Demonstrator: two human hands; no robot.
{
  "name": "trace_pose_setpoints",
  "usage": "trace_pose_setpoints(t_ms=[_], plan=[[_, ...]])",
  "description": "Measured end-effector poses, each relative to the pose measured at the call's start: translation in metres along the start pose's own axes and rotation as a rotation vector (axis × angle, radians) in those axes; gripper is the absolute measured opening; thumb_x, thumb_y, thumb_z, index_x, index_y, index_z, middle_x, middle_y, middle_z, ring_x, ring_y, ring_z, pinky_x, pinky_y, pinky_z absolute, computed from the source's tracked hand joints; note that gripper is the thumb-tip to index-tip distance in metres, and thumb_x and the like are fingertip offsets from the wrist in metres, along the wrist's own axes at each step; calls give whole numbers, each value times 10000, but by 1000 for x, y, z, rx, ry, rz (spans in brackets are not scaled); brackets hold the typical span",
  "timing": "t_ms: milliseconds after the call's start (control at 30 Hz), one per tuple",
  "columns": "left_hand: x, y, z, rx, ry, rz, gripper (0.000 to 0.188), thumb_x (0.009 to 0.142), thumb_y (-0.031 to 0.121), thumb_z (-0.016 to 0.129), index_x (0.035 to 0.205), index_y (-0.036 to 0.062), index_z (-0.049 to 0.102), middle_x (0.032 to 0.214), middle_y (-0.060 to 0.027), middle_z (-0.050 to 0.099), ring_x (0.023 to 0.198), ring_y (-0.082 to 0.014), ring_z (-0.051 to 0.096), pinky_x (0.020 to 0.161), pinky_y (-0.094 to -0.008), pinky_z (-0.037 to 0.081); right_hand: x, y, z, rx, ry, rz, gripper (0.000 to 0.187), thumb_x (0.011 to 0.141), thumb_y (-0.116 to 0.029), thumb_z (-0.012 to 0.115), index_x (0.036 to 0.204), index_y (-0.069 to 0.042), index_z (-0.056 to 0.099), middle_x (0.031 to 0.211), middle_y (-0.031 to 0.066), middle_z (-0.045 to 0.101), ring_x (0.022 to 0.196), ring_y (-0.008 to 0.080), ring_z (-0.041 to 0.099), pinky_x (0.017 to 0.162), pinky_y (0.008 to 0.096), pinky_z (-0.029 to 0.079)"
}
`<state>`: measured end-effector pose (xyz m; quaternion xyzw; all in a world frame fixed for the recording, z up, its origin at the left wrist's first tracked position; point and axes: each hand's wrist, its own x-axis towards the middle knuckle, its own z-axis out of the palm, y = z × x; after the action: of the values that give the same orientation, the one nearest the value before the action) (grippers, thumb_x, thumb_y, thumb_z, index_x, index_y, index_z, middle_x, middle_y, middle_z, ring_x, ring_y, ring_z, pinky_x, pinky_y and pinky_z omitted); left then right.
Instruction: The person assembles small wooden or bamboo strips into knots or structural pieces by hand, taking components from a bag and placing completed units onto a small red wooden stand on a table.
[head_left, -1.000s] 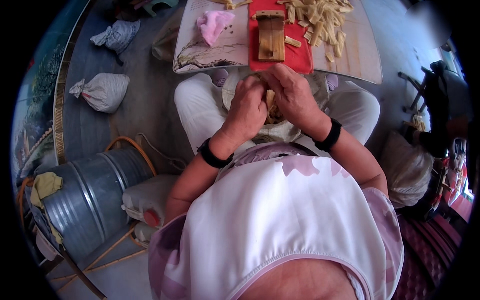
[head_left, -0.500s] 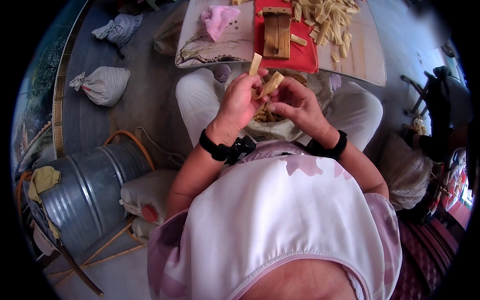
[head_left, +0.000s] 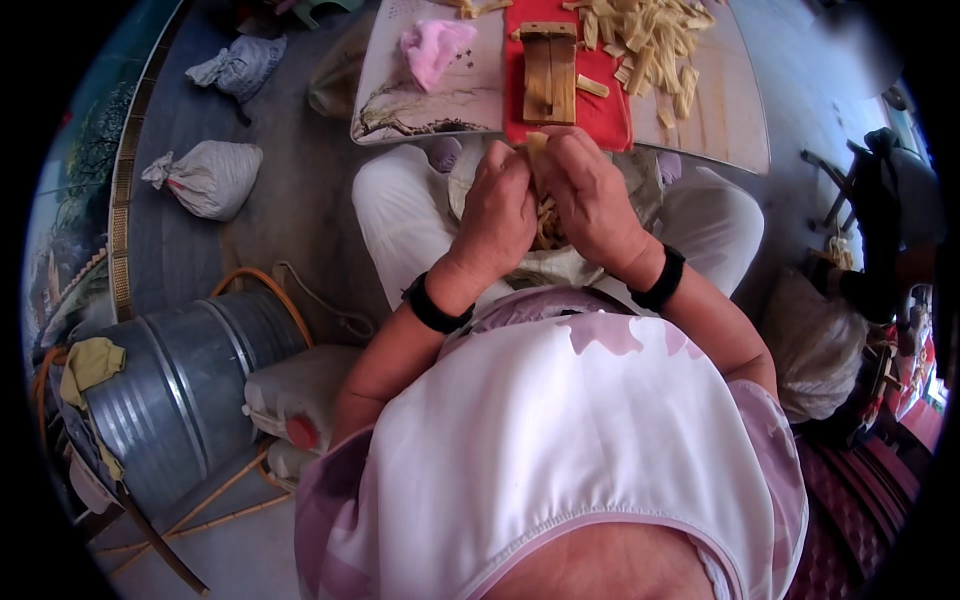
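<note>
A pale yellow, flat wood-like strip [head_left: 537, 150] shows between my two hands, just in front of the table's near edge. My left hand [head_left: 497, 212] is closed, its fingers curled at the strip's left side. On the other side my right hand [head_left: 594, 195] is closed round it too, knuckles upward. The hands hide most of the strip and both sets of fingertips. Below them, between my knees, an open pale sack [head_left: 550, 268] holds more yellowish pieces [head_left: 549, 232].
A wooden block tool [head_left: 549, 75] stands on a red cloth [head_left: 603, 118] on the table [head_left: 450, 125]. A heap of strips [head_left: 655, 45] lies to its right, a pink cloth [head_left: 436, 52] to its left. A metal drum [head_left: 190, 375], a jug [head_left: 300, 390] and tied sacks [head_left: 212, 178] stand at left.
My hands have come closer together and turned knuckles up round the strip. Half a second ago its two raised ends showed clearly; now only a short part is visible.
</note>
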<state>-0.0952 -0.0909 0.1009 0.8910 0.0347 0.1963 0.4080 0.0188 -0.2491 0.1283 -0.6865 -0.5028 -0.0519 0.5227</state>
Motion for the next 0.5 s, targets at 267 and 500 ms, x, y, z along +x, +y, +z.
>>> trace_pose_setpoints(t_ms=[267,500], plan=[[3,7,-11,43,302,166,533,1045,-75,627,1566,18,691,1323,-239,682,1217,-481,710,1066,-549,599,1,-9,7,828,109,624,148,1219,-141,797,1210,-17,716,1021,9,769,970,89,740,822,311,595],[4,8,-18,113,267,179,398,1034,-36,677,1424,17,736,1331,-234,684,1235,-491,707,1088,-551,598,-7,-25,0,124,-13,167,335,1207,-247,792,1430,0,751,1224,218,776,1027,490,773,897,499,654]])
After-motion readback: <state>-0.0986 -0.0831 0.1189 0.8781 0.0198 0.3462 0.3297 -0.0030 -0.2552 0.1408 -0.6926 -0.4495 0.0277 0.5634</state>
